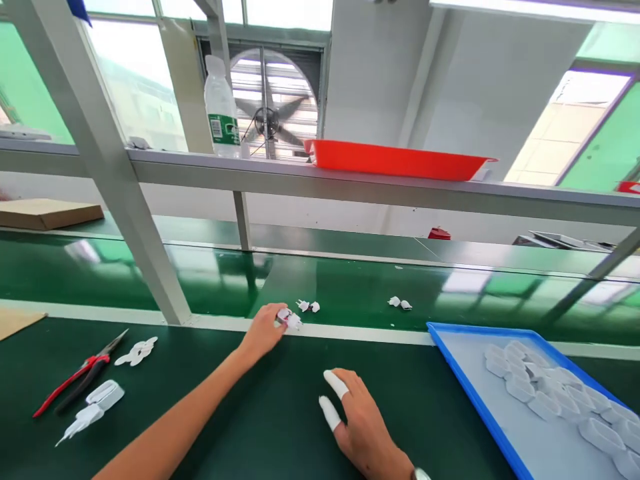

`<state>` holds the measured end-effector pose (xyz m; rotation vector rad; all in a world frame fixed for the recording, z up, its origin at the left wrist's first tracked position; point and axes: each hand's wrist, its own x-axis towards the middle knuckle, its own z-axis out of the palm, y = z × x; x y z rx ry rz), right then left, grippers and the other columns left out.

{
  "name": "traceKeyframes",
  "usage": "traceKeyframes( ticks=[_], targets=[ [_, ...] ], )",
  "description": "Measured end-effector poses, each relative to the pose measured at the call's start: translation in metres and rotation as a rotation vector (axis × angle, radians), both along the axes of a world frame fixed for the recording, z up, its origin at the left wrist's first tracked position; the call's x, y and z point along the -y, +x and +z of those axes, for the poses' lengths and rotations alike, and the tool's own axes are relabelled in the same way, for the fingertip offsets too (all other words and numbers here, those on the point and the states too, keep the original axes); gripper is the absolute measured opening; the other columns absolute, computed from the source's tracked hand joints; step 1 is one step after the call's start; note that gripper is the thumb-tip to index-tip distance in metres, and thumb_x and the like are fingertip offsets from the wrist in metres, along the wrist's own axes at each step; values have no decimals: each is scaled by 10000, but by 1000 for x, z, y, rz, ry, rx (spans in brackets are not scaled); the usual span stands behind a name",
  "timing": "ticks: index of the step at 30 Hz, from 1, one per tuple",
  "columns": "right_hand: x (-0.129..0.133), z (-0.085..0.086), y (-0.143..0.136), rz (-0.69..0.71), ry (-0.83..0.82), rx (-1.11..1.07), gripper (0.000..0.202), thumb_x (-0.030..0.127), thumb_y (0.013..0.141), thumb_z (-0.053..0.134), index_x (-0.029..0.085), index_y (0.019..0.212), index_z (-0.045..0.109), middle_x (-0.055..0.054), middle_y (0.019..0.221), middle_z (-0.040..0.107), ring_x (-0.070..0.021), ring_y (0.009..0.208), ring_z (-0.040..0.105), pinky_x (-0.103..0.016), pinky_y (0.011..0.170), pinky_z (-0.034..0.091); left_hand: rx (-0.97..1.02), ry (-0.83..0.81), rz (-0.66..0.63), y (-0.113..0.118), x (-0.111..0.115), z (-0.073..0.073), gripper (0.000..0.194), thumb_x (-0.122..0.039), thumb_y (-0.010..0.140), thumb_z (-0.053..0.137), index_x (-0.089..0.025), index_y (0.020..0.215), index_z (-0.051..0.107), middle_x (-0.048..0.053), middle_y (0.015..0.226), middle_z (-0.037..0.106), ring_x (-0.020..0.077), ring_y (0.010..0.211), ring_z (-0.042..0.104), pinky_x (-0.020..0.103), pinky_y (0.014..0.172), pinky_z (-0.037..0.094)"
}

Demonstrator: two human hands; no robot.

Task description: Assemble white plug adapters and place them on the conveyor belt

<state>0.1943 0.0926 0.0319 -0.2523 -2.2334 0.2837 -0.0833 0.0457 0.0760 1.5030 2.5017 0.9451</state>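
Head view: left hand (265, 330) pinches a small white piece (290, 319) between thumb and fingers, closed about its near end, pronged or ragged end free. It's over the pale edge strip (370, 333), between green worktop (280, 407) and glossy green belt surface (350, 283). Contact with the strip: can't tell. Right hand (363, 417) is empty, thumb and index parted, white covers (336, 385) on both tips, low over the worktop.

Risks, my judgement: piece could slip or twist out, since the pinch covers only one end and the plastic looks smooth. Could knock the nearby white pair (307, 306) if the fingers swing wide. If the belt surface moves, loose bits could carry off or tip. Thin prongs could bend if pressed on the strip. Right wrist could clip the blue-rimmed tray (480, 393) if it swings out, jostling the shells.

Materials: shells (545, 403) are thin, whitish, elongated, shallow, piled loosely. Pliers (93, 363): pointed metal nose, one red handle, one black. Beside them, a flat lobed white piece (136, 351) and a longer white part (100, 403), boxy one end, spiky the other. Second white pair (400, 303) sits farther right, on the belt surface.
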Motion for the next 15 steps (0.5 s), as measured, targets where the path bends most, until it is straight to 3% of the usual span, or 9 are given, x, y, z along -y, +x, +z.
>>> traceKeyframes(
  ticks=[3,6,8,10,12,15],
  targets=[
    [-3,-12,-1,7,46,117,395,97,902,562,139,1293,600,-156,1156,696,-264,988,688,-416,840,637,-33,-74,161,-53,-22,6,257,-219,940,677,-142,1185,665,106,1216,699,263,1113,670,482,999,527],
    [-7,-30,-6,17,63,218,239,197,847,640,173,1080,689,-147,1149,707,-289,989,692,-434,837,635,-75,-143,233,-79,-24,4,247,-238,932,699,-138,1155,666,91,1137,709,257,1030,691,468,922,564],
    [-10,-42,-12,42,103,219,127,279,853,671,188,934,708,-147,1133,715,-312,1001,693,-447,813,636,-140,-146,243,-79,-19,2,367,-123,873,671,-109,1239,643,166,1224,684,344,1163,644,535,978,528],
    [-9,-54,-18,48,151,171,116,288,894,654,199,836,701,-145,1121,723,-315,992,691,-447,783,634,-225,-118,191,-67,-16,1,558,-45,817,590,-104,1371,580,216,1400,595,409,1357,503,586,1088,439],
    [-6,-64,-26,42,184,128,195,260,941,604,211,769,682,-135,1114,731,-304,971,685,-438,771,625,-288,-102,56,-51,-19,-1,641,-47,817,533,-176,1444,544,150,1503,541,359,1442,424,520,1173,377],
    [-1,-79,-39,17,187,71,210,255,960,567,210,797,691,-132,1051,749,-299,939,674,-433,792,600,-310,-137,-126,-33,-37,-5,617,-91,848,543,-253,1444,561,75,1498,570,292,1433,456,432,1187,379]
  ],
)
